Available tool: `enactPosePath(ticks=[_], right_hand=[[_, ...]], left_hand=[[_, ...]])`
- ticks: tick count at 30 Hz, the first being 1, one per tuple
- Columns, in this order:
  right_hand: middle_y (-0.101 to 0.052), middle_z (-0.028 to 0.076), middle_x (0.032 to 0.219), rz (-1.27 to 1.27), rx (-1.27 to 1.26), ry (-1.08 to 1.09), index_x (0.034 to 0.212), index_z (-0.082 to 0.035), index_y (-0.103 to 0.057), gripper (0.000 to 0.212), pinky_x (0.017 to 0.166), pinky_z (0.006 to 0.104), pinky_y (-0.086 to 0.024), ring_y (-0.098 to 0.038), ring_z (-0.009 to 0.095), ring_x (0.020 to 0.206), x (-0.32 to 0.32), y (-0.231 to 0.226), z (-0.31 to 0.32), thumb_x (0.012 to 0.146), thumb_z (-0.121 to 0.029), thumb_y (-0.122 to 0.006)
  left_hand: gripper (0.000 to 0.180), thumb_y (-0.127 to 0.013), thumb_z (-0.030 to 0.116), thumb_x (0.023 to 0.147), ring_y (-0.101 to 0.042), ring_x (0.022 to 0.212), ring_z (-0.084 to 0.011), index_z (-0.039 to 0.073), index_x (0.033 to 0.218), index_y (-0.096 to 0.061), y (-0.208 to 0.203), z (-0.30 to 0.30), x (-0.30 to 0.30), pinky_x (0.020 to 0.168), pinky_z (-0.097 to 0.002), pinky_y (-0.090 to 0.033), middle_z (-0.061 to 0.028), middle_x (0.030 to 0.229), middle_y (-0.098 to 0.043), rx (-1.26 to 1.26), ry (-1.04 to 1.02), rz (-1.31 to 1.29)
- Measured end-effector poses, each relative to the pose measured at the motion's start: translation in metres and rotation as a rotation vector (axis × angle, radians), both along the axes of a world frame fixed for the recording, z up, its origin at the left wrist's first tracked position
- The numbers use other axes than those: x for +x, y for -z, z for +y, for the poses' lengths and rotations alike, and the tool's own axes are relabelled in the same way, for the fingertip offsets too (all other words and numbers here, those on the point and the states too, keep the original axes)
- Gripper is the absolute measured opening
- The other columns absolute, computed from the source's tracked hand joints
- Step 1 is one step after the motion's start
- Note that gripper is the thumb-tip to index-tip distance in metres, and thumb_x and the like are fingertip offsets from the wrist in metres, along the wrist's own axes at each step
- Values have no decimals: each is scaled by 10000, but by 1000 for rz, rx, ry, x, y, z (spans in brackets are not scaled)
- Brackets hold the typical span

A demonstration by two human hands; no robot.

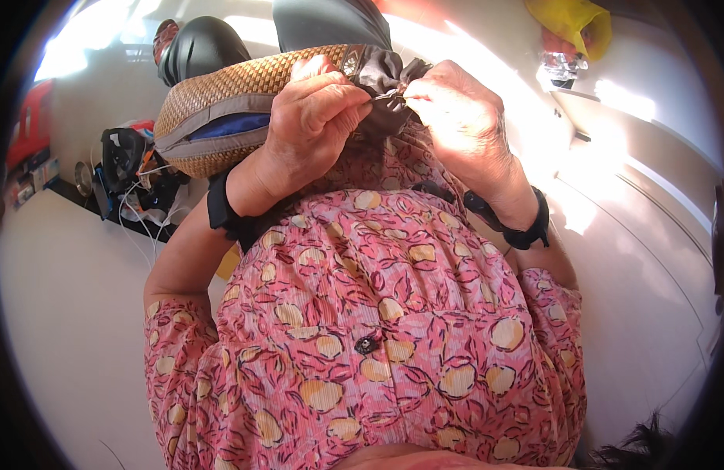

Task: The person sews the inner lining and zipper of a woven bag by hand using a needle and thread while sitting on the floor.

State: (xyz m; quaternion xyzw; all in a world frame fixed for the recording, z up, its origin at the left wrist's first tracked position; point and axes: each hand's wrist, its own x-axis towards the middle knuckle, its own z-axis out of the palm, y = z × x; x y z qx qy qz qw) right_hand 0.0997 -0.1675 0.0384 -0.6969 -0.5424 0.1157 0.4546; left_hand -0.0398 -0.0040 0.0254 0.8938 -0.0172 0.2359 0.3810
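Note:
A woven straw bag (221, 86) with a grey edge lies across my lap. Its long opening gapes a little, and blue lining (229, 125) shows inside. At the bag's right end, gathered dark satin-like fabric (381, 70) bunches up near a metal ring. My left hand (311, 117) rests over the bag's front, thumb and finger pinching a thin dark cord (390, 97) by that fabric. On the other side my right hand (464, 117) is closed too, pinching the cord's other end. Fingertips cover just how the cord runs.
To the left on the floor sits a jumble of dark items with white cables (135, 196). A red box (31, 117) stands farther left. A yellow bag (573, 23) lies at the far right, above a pale cabinet edge (636, 141).

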Motion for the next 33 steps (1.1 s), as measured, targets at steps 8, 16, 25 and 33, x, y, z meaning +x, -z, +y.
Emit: enactPosePath(ticks=[8, 16, 25, 33], right_hand=[[-538, 50, 734, 196, -125, -159, 817, 13, -601, 85, 622, 242, -425, -530, 137, 672, 20, -7, 1, 764, 78, -617], [-555, 13, 772, 582, -242, -332, 808, 19, -605, 38, 660, 231, -423, -524, 92, 714, 42, 4, 6, 800, 56, -607], [-619, 5, 772, 1009, -284, -327, 819, 5, -665, 77, 665, 215, -445, -542, 68, 707, 46, 14, 11, 826, -67, -639], [-630, 16, 773, 1151, -220, -269, 825, 15, -665, 72, 668, 218, -448, -554, 76, 706, 36, 18, 14, 815, -49, -633]], left_hand=[[136, -696, -32, 717, -526, 648, -267, -5, 818, -608, -3, 0, 6, 656, -343, -417, -89, 707, -592, -55, 9, 39], [138, -714, -22, 682, -510, 673, -265, 26, 777, -626, -5, 0, 11, 653, -356, -414, -72, 675, -586, -127, -15, 72], [182, -682, -117, 689, -561, 714, -171, -14, 835, -643, -7, 4, 12, 682, -266, -450, -61, 755, -577, -244, 23, 140], [194, -682, -128, 686, -560, 746, -145, -18, 841, -647, -1, 3, 13, 718, -253, -456, -45, 783, -571, -406, -4, 168]])
